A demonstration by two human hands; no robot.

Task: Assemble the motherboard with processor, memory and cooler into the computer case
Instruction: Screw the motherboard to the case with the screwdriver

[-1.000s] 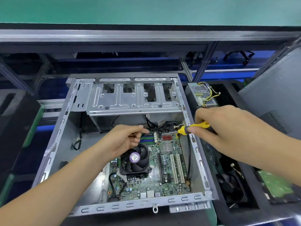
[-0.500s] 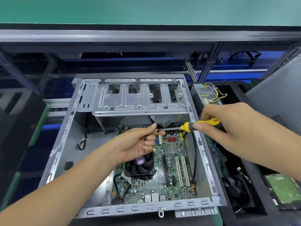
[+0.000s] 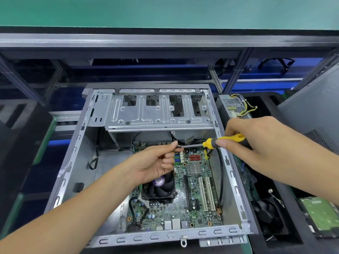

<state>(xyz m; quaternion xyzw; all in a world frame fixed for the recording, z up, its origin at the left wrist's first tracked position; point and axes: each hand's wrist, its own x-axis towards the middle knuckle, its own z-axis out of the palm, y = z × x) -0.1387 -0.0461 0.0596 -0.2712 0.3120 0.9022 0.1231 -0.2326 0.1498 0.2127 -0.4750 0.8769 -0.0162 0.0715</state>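
An open grey computer case [image 3: 73, 149] lies on its side with the green motherboard [image 3: 194, 200] inside at the right. A black cooler fan [image 3: 161, 189] sits on the board, partly hidden by my left hand [image 3: 156, 162]. That hand hovers above the board and pinches a small screw [image 3: 177, 146] at the tip of a screwdriver [image 3: 216, 143]. My right hand [image 3: 256, 145] grips the screwdriver's yellow and black handle over the case's right wall, with the shaft pointing left. The memory slots [image 3: 178, 158] show just right of my left fingers.
A metal drive cage [image 3: 157, 114] spans the far end of the case. A power supply with yellow wires [image 3: 236, 107] stands right of the case. A black tray [image 3: 286, 213] on the right holds a loose fan [image 3: 269, 217] and a hard drive [image 3: 321, 215]. A grey side panel [image 3: 315, 114] leans at the far right.
Both hands have risen from the board. My left hand has brought the screw to the screwdriver's tip, and the screwdriver has levelled out, pointing left.
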